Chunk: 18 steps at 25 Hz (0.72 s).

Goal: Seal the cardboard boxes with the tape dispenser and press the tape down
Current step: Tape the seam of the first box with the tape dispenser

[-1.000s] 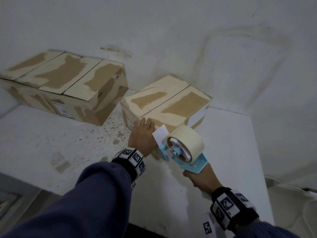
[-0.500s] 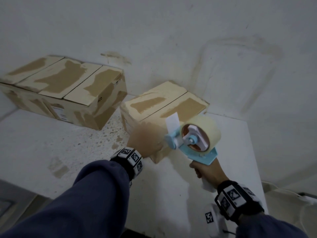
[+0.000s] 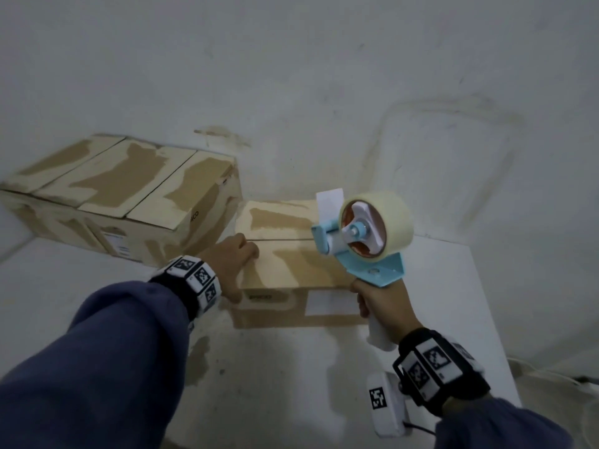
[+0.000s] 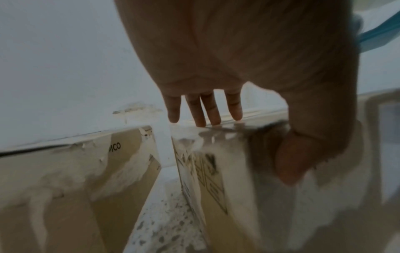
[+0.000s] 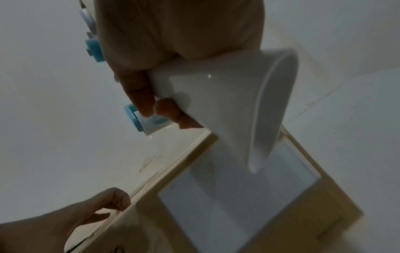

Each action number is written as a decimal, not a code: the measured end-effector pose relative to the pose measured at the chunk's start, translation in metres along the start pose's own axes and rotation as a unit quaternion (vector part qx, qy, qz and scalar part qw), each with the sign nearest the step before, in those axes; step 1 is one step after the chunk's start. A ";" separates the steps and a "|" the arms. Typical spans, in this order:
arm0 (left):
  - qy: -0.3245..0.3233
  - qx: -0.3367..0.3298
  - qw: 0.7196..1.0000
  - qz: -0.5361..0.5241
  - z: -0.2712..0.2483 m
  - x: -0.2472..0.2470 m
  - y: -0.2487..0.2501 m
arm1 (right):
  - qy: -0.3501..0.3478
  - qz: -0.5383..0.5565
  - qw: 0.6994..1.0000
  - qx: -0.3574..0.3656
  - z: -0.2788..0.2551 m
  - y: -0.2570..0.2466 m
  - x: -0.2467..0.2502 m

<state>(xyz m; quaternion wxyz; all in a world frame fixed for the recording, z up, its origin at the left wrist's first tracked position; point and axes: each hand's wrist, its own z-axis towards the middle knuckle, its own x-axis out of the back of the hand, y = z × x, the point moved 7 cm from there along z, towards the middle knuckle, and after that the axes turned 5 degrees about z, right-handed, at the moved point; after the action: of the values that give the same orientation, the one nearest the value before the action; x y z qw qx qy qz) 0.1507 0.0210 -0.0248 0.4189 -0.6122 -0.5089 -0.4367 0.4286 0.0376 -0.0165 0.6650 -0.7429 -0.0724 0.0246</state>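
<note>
Whereas a second ago the small brown cardboard box (image 3: 285, 264) sat angled on the white worktop (image 3: 97, 306), it has been squared up, steadied under the left hand (image 3: 231, 264), fingers straight. The blue tape dispenser (image 3: 363, 234), clamped in the right hand's grip (image 3: 379, 303), has been raised over the untaped seam; taping is judged imminent.

A bare packing corner, storeroom-like: stained white walls (image 3: 324, 76), a worn white table (image 3: 81, 273) pushed against them, two scuffed cardboard boxes (image 3: 123, 196) on it.
</note>
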 end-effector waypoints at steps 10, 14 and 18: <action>-0.049 0.070 0.946 -0.314 0.071 0.080 0.039 | 0.086 0.014 0.996 0.023 0.013 -0.037 0.005; -0.247 0.112 0.706 -0.655 0.086 0.062 0.089 | 0.127 0.027 0.991 0.032 0.012 -0.047 0.005; -0.178 0.054 0.674 -0.715 0.111 0.081 0.108 | 0.167 0.031 0.985 0.019 0.000 -0.039 0.011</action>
<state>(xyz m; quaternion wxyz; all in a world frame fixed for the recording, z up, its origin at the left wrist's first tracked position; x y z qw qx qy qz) 0.2774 0.1340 0.0164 -0.0873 -0.1045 -0.8789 -0.4571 0.4365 0.0434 0.0230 0.6807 -0.7256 0.0630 -0.0783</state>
